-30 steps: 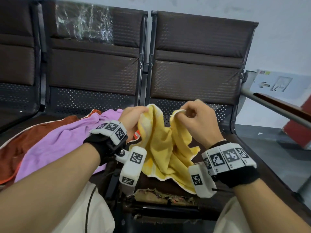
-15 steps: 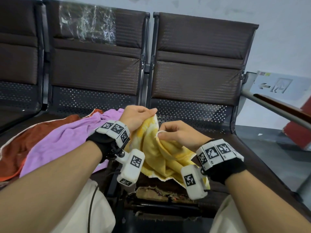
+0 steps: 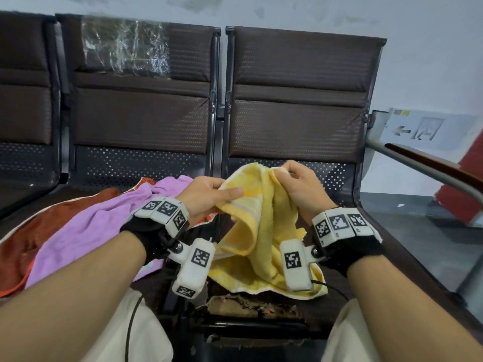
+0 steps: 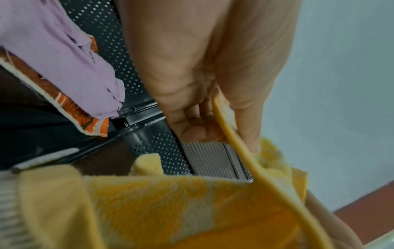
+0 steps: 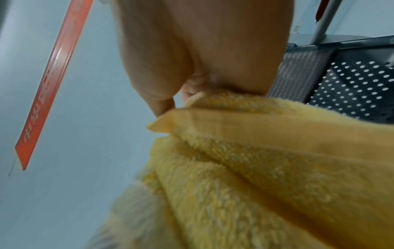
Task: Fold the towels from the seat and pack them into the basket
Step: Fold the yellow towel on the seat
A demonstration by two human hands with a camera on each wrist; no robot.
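Observation:
A yellow towel point(image 3: 264, 231) hangs crumpled between both hands above the right-hand seat point(image 3: 392, 262), its lower part resting on the seat's front. My left hand point(image 3: 209, 192) pinches the towel's upper left edge between thumb and fingers; the left wrist view shows that hand point(image 4: 213, 101) with the yellow towel's hem point(image 4: 245, 151) running through it. My right hand point(image 3: 295, 181) grips the upper right corner, and in the right wrist view the right hand point(image 5: 192, 67) closes on the towel point(image 5: 277, 168). No basket is in view.
A purple towel point(image 3: 99, 226) and a rust-orange towel point(image 3: 31, 239) lie heaped on the middle seat at left. Brown padded seat backs point(image 3: 300, 100) stand behind. A metal armrest point(image 3: 431, 165) runs along the right. The front edge of the seat point(image 3: 248, 307) is torn.
Both hands have lifted the yellow towel higher again after dipping down, and they have drawn slightly apart along its top edge, the right hand rising most.

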